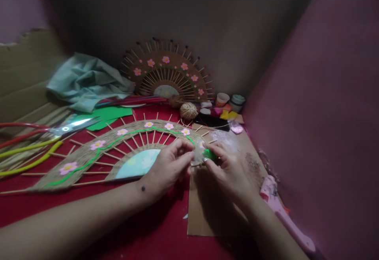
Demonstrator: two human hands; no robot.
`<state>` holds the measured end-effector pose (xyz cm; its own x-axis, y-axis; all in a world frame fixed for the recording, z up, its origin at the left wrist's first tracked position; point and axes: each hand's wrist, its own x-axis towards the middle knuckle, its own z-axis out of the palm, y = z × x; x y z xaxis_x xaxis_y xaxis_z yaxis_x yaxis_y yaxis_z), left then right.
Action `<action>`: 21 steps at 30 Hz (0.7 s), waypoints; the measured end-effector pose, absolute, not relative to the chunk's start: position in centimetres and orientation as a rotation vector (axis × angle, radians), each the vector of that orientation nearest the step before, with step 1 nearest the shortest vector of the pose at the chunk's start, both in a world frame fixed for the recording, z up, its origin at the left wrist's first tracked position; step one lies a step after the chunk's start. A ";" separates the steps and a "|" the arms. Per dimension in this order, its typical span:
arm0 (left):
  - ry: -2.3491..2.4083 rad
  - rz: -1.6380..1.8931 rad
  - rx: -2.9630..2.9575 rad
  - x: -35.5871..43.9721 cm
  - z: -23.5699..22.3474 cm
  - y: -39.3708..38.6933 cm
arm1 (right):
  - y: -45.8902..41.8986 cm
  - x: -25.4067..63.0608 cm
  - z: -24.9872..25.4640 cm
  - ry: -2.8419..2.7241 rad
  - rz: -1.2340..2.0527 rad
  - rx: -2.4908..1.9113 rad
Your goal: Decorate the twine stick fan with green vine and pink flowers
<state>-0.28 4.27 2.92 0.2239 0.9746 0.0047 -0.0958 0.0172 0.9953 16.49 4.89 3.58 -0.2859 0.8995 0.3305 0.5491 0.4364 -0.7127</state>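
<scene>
Near the right end of a half-round fan of twine and sticks (112, 143), my two hands meet. With thumb and fingers, my left hand (170, 163) pinches one side of a small piece of clear plastic (198, 155). My right hand (229, 169) grips a shiny green lump (209, 155) at the plastic's other side; whether the lump is inside the plastic I cannot tell. The fan bears pink flowers (97, 145), a wavy green line (97, 157) and a pale blue centre (137, 164). Below my hands lies brown cardboard (204, 216).
A finished-looking similar fan (166, 66) leans at the back wall. Scissors (68, 129), green sheets (115, 113) and a crumpled cloth (89, 80) lie left. Twine balls (188, 111) and small cups (222, 99) stand behind. A pink glue gun (284, 216) rests by the right wall.
</scene>
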 end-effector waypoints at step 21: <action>1.158 0.864 1.677 -1.3 2.5 5.9 | 4.5 17.1 2.6 -1.526 1.516 -1.205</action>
<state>-1.26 5.89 2.47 0.3187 0.9463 0.0548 0.3212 -0.1622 0.9330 17.08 4.52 2.59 -0.3548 0.9233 -0.1471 0.1535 -0.0976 -0.9833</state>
